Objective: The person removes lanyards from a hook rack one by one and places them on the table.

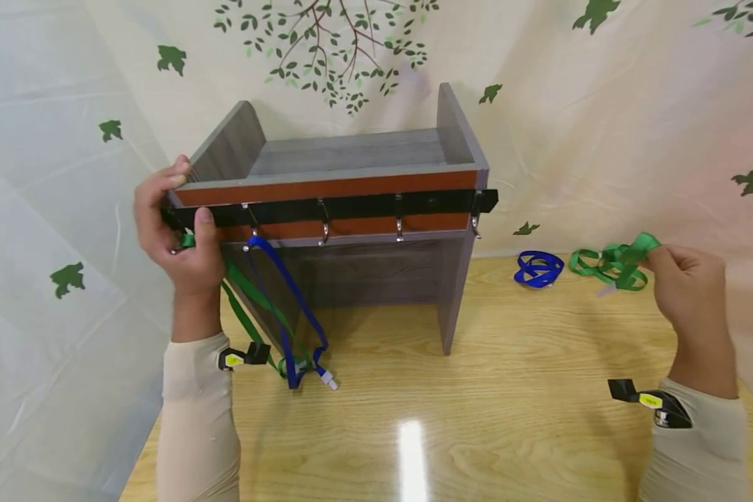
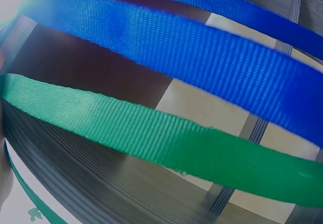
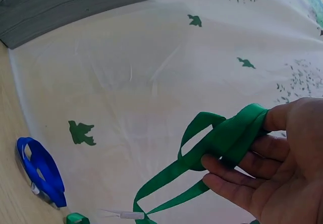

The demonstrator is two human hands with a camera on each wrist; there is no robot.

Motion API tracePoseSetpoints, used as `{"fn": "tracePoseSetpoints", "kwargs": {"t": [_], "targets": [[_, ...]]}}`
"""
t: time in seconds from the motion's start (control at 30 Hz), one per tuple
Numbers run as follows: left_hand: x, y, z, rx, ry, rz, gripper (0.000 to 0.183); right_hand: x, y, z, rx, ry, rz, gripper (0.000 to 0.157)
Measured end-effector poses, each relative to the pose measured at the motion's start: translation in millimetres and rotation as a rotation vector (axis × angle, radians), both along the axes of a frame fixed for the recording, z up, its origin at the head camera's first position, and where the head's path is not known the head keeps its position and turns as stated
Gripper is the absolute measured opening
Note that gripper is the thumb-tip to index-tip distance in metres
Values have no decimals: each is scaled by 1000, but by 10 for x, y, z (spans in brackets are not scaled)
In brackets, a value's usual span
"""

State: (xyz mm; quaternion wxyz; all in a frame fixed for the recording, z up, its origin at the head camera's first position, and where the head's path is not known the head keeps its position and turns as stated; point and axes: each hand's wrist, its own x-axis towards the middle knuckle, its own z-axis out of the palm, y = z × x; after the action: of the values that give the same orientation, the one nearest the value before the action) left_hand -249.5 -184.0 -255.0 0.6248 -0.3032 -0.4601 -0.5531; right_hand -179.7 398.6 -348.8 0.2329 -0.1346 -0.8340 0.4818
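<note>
The relation that seems to matter most is sideways: the flat green ribbon lanyard is at the person's right hand, while the long black hook rail lies off to that hand's left, its long axis running left to right across the orange-brown front band of a grey wood-grain shelf unit. The right hand holds the lanyard's upper part between thumb and fingers, with its loops hanging below and a pale clip at the lower part; it is well apart from the rail. The left hand grips the left front corner of the shelf unit, its thumb across the front of the rail and its fingers at the side panel. Near that hand, a second green strap hangs at the rail's left end, its exact hold hidden, and a blue ribbon lanyard hangs from the next visible hook, both trailing to the pale wooden table. Farther right, three silver metal hooks carry nothing; of these, the rightmost is nearest the right hand. Between that hand and the shelf unit lies a loose blue ribbon coil on the table, just beside the held lanyard in the head view.
</note>
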Motion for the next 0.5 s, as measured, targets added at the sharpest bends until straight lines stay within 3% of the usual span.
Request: {"fn": "tracePoseSetpoints", "kwargs": {"t": [0.13, 0.27, 0.5], "targets": [[6, 5, -15, 0, -3, -16, 68, -50, 148, -119, -36, -107, 53, 52], [5, 12, -18, 0, -5, -22, 70, -116, 195, -203, -125, -95, 90, 46], [17, 15, 10, 15, 2, -26, 68, -230, 276, -367, -509, 16, 189, 41]]}}
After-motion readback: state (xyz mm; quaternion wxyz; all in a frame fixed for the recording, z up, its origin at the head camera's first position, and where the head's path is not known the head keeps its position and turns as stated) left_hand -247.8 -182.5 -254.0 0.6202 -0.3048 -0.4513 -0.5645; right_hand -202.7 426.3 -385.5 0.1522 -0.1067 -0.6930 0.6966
